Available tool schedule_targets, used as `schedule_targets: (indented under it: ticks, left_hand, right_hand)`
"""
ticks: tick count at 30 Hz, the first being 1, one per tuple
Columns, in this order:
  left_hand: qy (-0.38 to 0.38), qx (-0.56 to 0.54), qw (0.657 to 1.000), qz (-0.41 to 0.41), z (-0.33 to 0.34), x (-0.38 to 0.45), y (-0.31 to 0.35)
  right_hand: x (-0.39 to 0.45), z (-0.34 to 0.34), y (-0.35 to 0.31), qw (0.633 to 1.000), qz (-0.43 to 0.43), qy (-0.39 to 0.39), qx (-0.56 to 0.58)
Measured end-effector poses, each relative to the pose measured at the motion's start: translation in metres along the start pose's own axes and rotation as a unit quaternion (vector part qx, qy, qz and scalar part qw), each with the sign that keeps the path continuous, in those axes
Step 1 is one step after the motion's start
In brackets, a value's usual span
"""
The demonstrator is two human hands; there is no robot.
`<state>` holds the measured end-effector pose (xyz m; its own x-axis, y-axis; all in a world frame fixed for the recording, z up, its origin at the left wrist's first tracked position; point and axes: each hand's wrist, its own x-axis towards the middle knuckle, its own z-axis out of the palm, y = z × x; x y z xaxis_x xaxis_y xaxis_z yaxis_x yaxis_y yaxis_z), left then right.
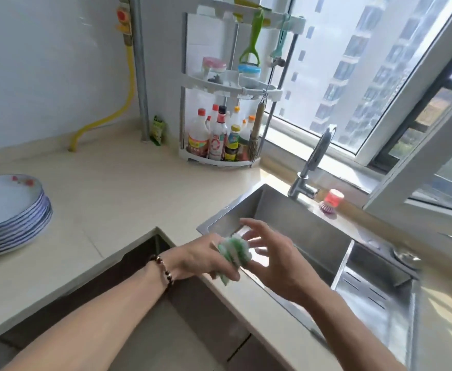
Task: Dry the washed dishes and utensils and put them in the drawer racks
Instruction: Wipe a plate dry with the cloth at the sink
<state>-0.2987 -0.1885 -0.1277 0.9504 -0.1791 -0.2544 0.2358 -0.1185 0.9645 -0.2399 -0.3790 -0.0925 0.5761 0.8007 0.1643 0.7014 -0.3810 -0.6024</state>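
Observation:
My left hand (200, 259) grips a bunched green and white cloth (234, 254) over the near corner of the steel sink (273, 207). My right hand (270, 253) hovers just right of the cloth with its fingers spread and relaxed, its fingertips close to the cloth, holding nothing. A stack of several white plates (10, 212) with a red flower print rests on the beige counter (117, 188) at the far left, well apart from both hands.
A corner rack (230, 84) with sauce bottles (217, 135) stands at the back of the counter. The faucet (313, 162) and a red dish brush (330, 200) sit behind the sink. A dark gap (139, 263) opens in the counter below my left forearm. An open window frame (417, 170) juts in at right.

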Motion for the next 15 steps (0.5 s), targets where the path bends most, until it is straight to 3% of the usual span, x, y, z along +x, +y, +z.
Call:
schedule_targets:
  ticks: [2,4,7,11,13,15]
  left_hand:
    - [0.034,0.054,0.997,-0.033,-0.006,0.026,0.009]
    - [-0.01,0.068,0.995,-0.071,-0.011,0.056,0.02]
    - [-0.107,0.072,0.987,-0.099,-0.007,0.094,0.032]
    - [-0.039,0.179,0.976,-0.118,0.007,0.14,0.026]
    - [0.046,0.36,0.929,-0.071,0.012,0.16,0.023]
    - [0.113,0.527,0.842,-0.023,0.015,0.178,0.021]
  right_hand:
    - [0.008,0.001,0.019,0.975,-0.057,-0.003,-0.216]
    - [0.018,0.002,0.039,0.933,-0.108,-0.004,-0.344]
    - [0.04,0.003,0.066,0.91,-0.126,0.083,-0.387]
    - [0.071,0.0,0.103,0.917,-0.016,0.052,-0.394]
    - [0.086,-0.003,0.121,0.932,0.058,0.027,-0.357]
    - [0.099,-0.004,0.14,0.947,0.125,0.015,-0.295]
